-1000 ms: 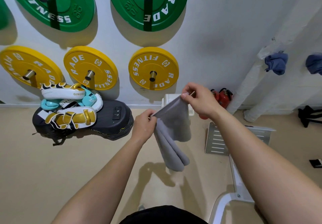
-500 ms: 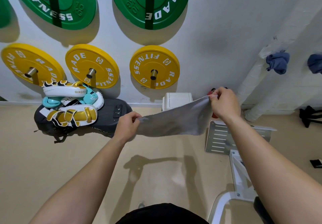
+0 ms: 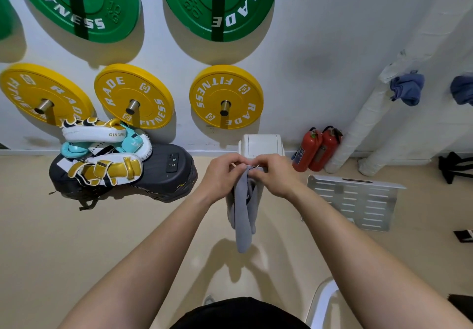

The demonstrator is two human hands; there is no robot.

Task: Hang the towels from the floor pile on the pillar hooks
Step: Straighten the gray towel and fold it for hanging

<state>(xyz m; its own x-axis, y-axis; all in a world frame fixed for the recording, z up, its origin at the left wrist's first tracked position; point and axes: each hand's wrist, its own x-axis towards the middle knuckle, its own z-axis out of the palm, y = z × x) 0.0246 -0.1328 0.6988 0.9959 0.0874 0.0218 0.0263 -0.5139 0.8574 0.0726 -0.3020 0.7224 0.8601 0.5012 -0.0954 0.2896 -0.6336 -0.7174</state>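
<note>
A grey towel (image 3: 243, 216) hangs folded in front of me, pinched at its top edge by both hands. My left hand (image 3: 222, 172) and my right hand (image 3: 275, 172) are close together, fingertips nearly touching, both gripping the towel's top corners. On the white pillar (image 3: 363, 123) at the right, a blue towel (image 3: 407, 89) hangs from a hook; a second blue towel (image 3: 463, 89) hangs further right at the frame's edge. No floor pile is in view.
Green and yellow weight plates (image 3: 226, 97) hang on the white wall. Boxing pads (image 3: 102, 154) lie on a black bag at the left. A white bin (image 3: 261, 144), two red extinguishers (image 3: 317, 148) and a metal plate (image 3: 358, 200) stand near the pillar.
My hands had spread the grey towel out wide; now they have come together, folding it so it hangs down in a narrow bundle.
</note>
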